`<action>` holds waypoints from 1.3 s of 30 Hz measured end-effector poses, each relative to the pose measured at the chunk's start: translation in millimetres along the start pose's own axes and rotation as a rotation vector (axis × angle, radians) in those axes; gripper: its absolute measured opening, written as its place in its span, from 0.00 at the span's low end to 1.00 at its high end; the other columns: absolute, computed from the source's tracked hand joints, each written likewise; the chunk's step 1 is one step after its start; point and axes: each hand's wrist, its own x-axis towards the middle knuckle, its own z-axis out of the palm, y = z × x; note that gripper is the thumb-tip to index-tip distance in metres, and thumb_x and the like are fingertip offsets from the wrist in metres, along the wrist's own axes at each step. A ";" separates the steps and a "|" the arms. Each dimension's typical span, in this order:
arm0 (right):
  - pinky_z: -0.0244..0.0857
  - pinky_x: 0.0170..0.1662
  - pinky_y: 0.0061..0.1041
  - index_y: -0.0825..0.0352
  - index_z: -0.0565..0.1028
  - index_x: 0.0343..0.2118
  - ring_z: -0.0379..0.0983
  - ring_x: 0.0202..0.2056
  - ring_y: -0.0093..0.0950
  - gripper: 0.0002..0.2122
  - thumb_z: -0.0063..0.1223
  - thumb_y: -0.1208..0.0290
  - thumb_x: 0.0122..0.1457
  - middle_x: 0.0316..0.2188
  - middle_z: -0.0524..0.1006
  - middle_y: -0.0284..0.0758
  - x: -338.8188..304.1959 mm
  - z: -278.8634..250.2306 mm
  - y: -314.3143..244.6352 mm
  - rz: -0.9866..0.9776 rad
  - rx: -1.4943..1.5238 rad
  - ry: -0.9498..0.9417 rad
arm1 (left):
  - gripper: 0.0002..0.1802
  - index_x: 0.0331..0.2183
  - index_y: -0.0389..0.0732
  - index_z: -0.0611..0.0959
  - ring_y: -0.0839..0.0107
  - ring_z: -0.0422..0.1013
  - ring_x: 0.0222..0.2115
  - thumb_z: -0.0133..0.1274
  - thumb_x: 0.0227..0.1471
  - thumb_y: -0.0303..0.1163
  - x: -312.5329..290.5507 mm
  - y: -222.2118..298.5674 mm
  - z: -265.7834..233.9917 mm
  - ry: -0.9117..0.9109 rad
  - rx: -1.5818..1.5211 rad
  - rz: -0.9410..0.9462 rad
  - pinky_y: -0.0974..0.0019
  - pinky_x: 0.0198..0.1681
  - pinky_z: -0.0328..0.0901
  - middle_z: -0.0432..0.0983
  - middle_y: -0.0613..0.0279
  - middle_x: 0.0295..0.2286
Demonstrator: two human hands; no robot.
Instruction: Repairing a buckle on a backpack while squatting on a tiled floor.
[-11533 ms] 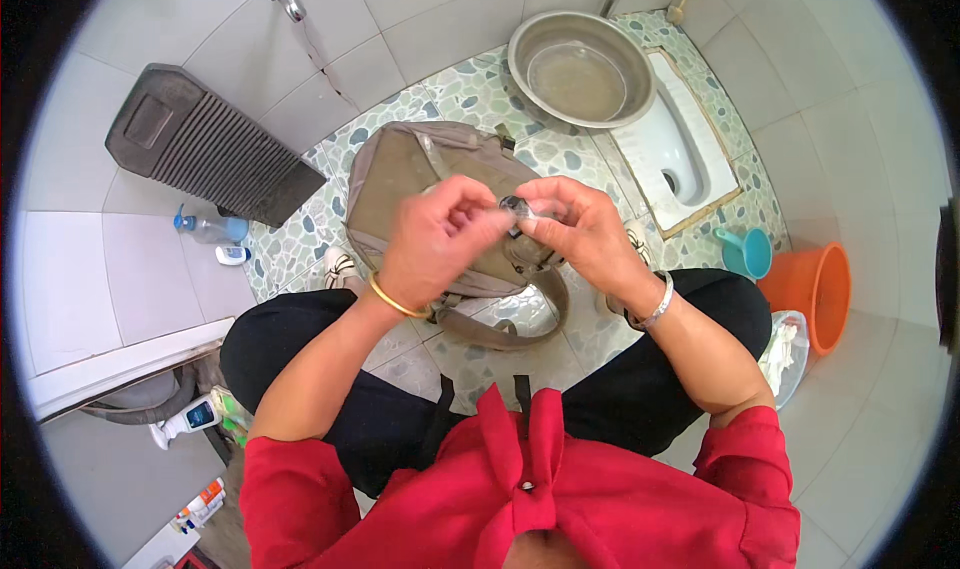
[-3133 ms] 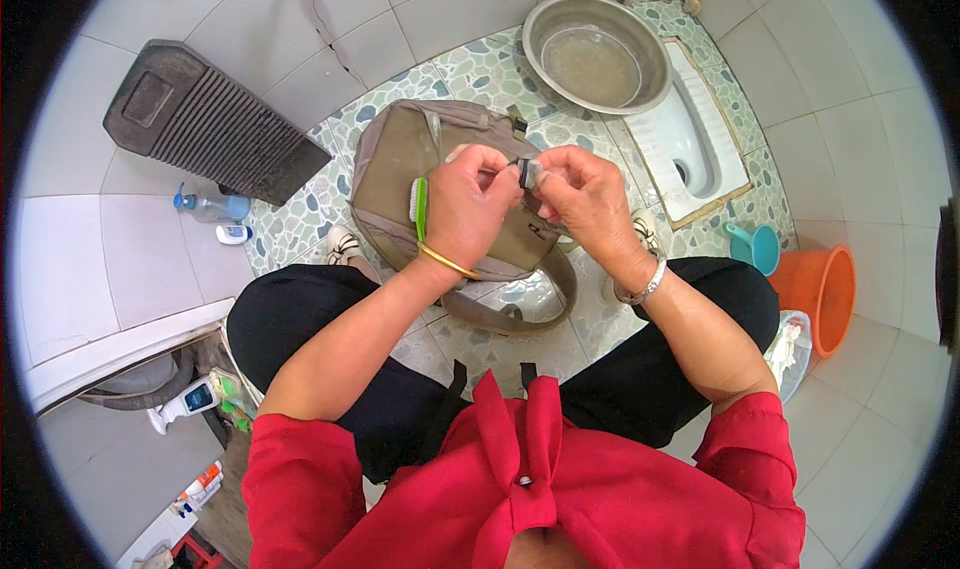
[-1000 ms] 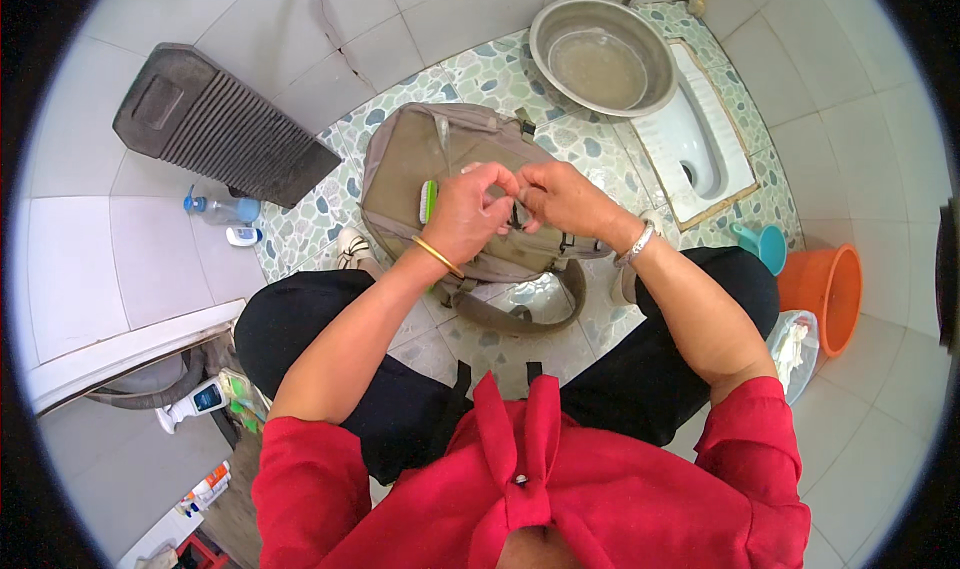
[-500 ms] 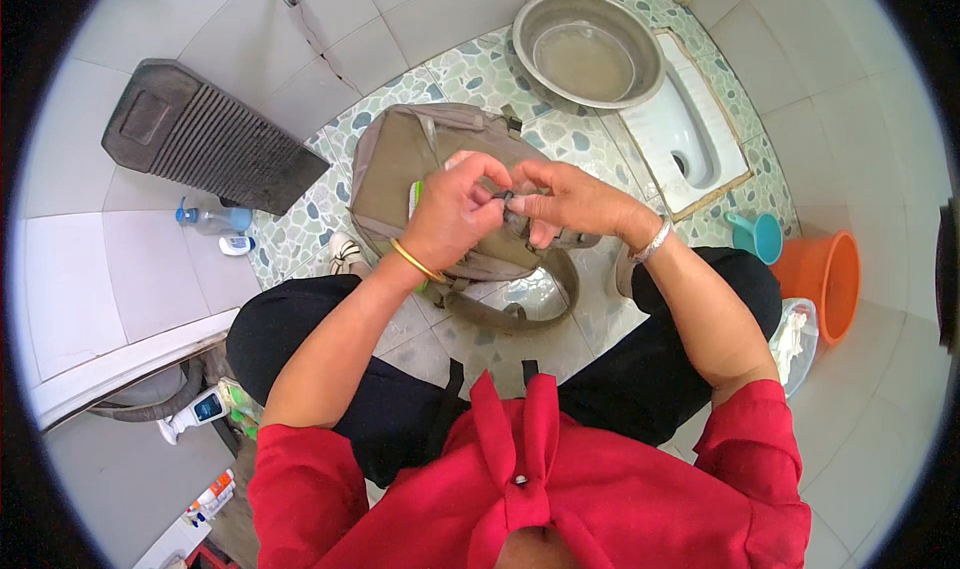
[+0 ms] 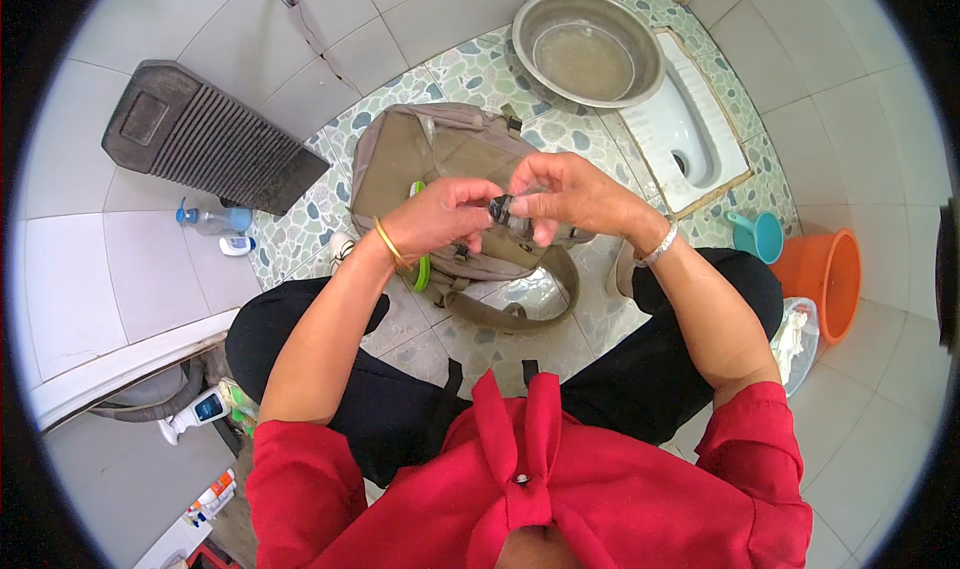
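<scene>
A wet olive-brown backpack point(image 5: 385, 184) lies on the tiled floor in front of me, its wide strap point(image 5: 555, 294) looping toward my feet. Above it, my right hand point(image 5: 575, 201) pinches a small black plastic buckle point(image 5: 501, 208), with some greyish, blurred strap material under its fingers. My left hand point(image 5: 435, 216), a gold bangle at its wrist, has thumb and fingers closed at the buckle's left side. A bright green strip point(image 5: 422, 272) shows on the bag below my left hand. The fingertips partly cover the buckle.
A metal basin point(image 5: 588, 49) of cloudy water stands by the white squat toilet point(image 5: 690, 119). A dark washboard point(image 5: 215, 134) leans at the left wall near a pump bottle point(image 5: 215, 219). At right are a teal dipper point(image 5: 757, 237) and an orange bucket point(image 5: 840, 287).
My left hand has dropped lower and slightly left, with its fingers less curled upward. More of the black buckle and of the green strip shows. The backpack stays where it was.
</scene>
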 end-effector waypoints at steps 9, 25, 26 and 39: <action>0.64 0.24 0.15 0.67 0.70 0.30 0.68 0.20 0.15 0.08 0.56 0.70 0.51 0.26 0.71 0.28 -4.4 0.4 -7.2 -0.057 -0.018 0.001 | 0.09 0.33 0.40 0.76 0.84 0.64 0.20 0.53 0.50 0.34 -4.9 7.3 6.7 0.193 -0.045 0.128 0.81 0.22 0.59 0.69 0.72 0.24; 0.61 0.22 0.16 0.69 0.68 0.33 0.70 0.20 0.16 0.08 0.52 0.77 0.50 0.27 0.71 0.30 3.6 22.1 3.9 -0.256 -0.143 0.338 | 0.04 0.29 0.40 0.74 0.82 0.64 0.22 0.48 0.51 0.30 5.1 -4.4 15.7 0.533 -0.262 0.217 0.77 0.20 0.60 0.70 0.69 0.26; 0.61 0.22 0.17 0.69 0.68 0.33 0.70 0.20 0.16 0.08 0.52 0.77 0.50 0.26 0.71 0.30 4.6 22.8 6.1 -0.309 -0.125 0.353 | 0.04 0.29 0.40 0.74 0.82 0.64 0.23 0.47 0.51 0.29 5.7 -5.2 15.9 0.528 -0.316 0.237 0.76 0.21 0.60 0.70 0.69 0.26; 0.59 0.24 0.13 0.66 0.66 0.36 0.68 0.22 0.14 0.07 0.47 0.75 0.55 0.24 0.69 0.26 -2.1 11.7 -7.0 -0.217 -0.254 0.293 | 0.09 0.35 0.40 0.75 0.84 0.63 0.23 0.47 0.53 0.33 -1.0 8.8 11.3 0.231 -0.474 0.113 0.77 0.21 0.59 0.70 0.71 0.27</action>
